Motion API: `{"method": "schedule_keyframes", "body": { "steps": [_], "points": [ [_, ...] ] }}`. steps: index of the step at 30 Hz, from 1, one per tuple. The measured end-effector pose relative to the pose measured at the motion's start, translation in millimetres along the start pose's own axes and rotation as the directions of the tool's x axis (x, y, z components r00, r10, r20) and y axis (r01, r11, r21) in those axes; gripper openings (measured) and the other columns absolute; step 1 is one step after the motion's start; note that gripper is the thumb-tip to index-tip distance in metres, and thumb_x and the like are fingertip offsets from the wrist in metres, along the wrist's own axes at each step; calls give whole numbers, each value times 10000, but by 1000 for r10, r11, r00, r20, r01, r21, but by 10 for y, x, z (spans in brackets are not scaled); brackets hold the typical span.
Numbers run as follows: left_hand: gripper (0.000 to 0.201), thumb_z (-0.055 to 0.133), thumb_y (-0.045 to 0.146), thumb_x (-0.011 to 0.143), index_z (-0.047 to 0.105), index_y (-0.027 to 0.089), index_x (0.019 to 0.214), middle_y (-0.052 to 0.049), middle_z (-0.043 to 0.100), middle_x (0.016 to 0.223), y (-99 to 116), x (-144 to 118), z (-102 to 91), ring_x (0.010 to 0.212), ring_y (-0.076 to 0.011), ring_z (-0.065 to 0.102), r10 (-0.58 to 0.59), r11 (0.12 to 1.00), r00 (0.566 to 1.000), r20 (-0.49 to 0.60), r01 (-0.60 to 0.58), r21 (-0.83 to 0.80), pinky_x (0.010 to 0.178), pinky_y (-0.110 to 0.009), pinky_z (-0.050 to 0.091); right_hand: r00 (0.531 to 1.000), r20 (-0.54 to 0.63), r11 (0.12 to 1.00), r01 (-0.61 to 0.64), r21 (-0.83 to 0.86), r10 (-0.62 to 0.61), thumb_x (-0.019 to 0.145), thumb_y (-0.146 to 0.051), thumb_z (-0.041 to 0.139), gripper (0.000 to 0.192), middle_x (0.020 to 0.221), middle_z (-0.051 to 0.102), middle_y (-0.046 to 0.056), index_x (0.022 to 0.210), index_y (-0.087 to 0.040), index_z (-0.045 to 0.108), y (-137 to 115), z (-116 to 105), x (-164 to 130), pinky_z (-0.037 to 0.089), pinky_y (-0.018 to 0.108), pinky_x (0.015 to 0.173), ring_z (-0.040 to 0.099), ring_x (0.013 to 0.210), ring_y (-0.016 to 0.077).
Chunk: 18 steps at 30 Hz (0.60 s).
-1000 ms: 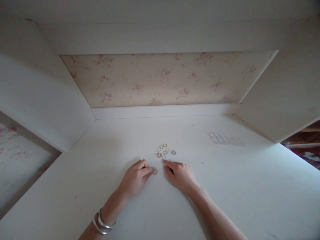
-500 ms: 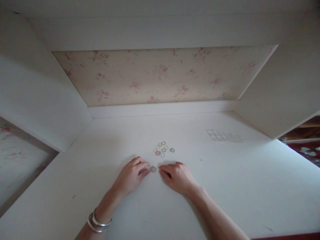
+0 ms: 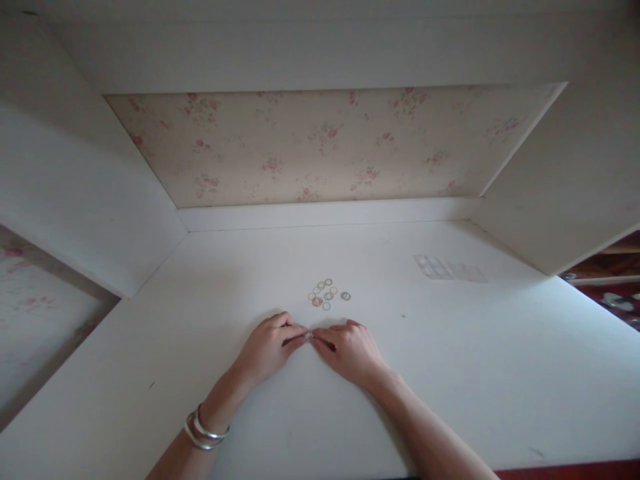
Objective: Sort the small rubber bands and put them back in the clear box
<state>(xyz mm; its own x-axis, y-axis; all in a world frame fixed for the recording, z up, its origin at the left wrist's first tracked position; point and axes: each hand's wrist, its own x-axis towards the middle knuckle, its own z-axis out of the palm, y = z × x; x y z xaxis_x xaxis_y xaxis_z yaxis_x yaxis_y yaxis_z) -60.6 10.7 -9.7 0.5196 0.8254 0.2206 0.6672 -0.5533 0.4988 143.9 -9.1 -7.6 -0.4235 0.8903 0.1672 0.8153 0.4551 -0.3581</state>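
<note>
- Resting on the white bench [image 3: 450, 373], the left hand [image 3: 267, 350] and the right hand [image 3: 353, 350] are brought together until their fingertips meet near the middle of the view.
- 1 small ring [image 3: 309, 335] is pinched between the fingertips of both hands, just above the bench surface; each hand is closed on it from its own side.
- The ring is too small and too covered by the fingers for its tilt to be read, and no long axis can be made out on it; only a pale glint is seen where the fingertips meet.
- A thin dark line is seen under the fingertips on either side of the ring; whether it is shadow or a thing cannot be told.
- A cluster of small coloured rings [image 3: 324, 295] is laid flat on the bench just beyond the hands, close to them but apart.
- 1 more ring [image 3: 345, 296] is set slightly to the right of that cluster.
- 2 silver bangles [image 3: 204, 430] are worn on the left wrist.
- A clear flat sheet with a grid pattern [image 3: 447, 268] is laid well apart on the bench, farther back and to the right.
- A floral-papered back panel [image 3: 325, 143] is seen behind the bench.
</note>
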Motion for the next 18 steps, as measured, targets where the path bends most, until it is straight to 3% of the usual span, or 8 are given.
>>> {"method": "schedule_keyframes", "body": {
  "steps": [12, 18],
  "points": [
    [194, 582, 321, 862, 709, 285, 1004, -14, 585, 819, -24, -14, 14, 722, -113, 544, 54, 998, 998, 14, -55, 24, 664, -221, 445, 1000, 11, 1000, -9, 17, 9, 934, -343, 395, 313, 729, 701, -29, 842, -271, 686, 4, -6, -2, 354, 267, 700, 620, 682, 129],
    [207, 508, 295, 906, 710, 248, 918, -14, 564, 791, 42, -5, -2, 712, -109, 522, 51, 998, 998, 20, -52, 47, 656, -213, 430, 1000, 13, 1000, -4, 4, 4, 942, -349, 379, 338, 707, 695, -34, 787, -259, 666, 12, -1, 5, 346, 260, 689, 614, 664, 126]
  ]
}}
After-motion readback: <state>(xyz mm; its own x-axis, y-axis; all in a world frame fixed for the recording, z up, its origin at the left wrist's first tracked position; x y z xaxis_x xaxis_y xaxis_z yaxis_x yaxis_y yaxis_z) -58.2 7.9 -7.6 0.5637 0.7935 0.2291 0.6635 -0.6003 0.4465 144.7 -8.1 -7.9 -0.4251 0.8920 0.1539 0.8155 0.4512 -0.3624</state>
